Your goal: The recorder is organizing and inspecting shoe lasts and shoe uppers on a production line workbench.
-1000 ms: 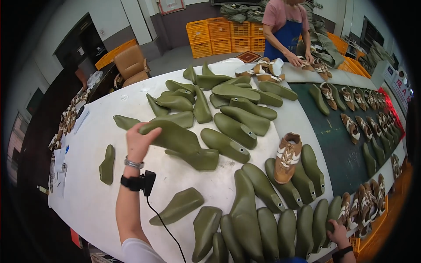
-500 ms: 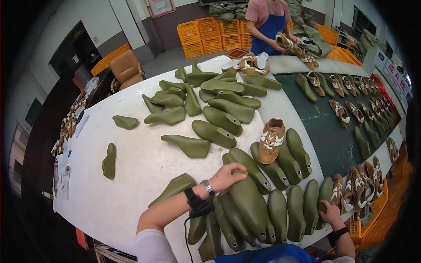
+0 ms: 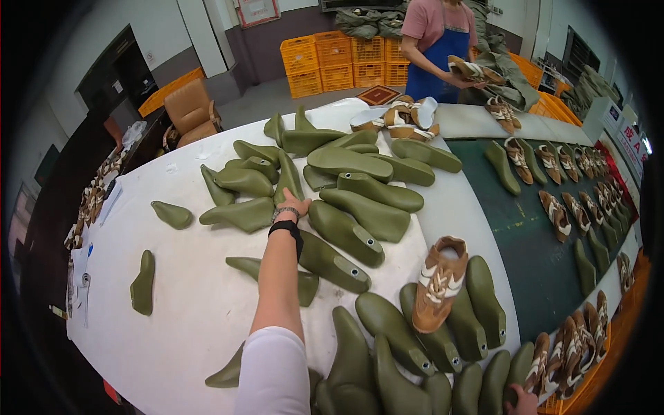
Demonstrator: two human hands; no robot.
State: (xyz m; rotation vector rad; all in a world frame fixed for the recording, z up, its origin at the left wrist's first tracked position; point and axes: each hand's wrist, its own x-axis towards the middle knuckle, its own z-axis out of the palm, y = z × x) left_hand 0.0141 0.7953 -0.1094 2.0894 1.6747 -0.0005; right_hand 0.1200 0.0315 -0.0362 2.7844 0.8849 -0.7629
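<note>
My left hand [image 3: 295,203], with a black band and a bracelet on the wrist, reaches far out over the white table [image 3: 187,311] into a heap of olive-green shoe lasts. Its fingers are spread and touch the gap between one last [image 3: 240,214] on the left and another last [image 3: 344,232] on the right. Just under the forearm lies a further last [image 3: 332,261]. My right hand [image 3: 523,401] shows only at the bottom edge, closed on the top of a green last [image 3: 510,370] in the near row.
A brown and white sneaker [image 3: 437,283] sits on a last in the near row. More finished sneakers [image 3: 561,214] line the dark green mat on the right. A person in a blue apron [image 3: 443,41] handles shoes at the far end. Orange crates [image 3: 346,62] stand behind.
My left hand has left the near row of lasts and stretched forward to the heap in the middle of the table. My right hand has stayed on its last.
</note>
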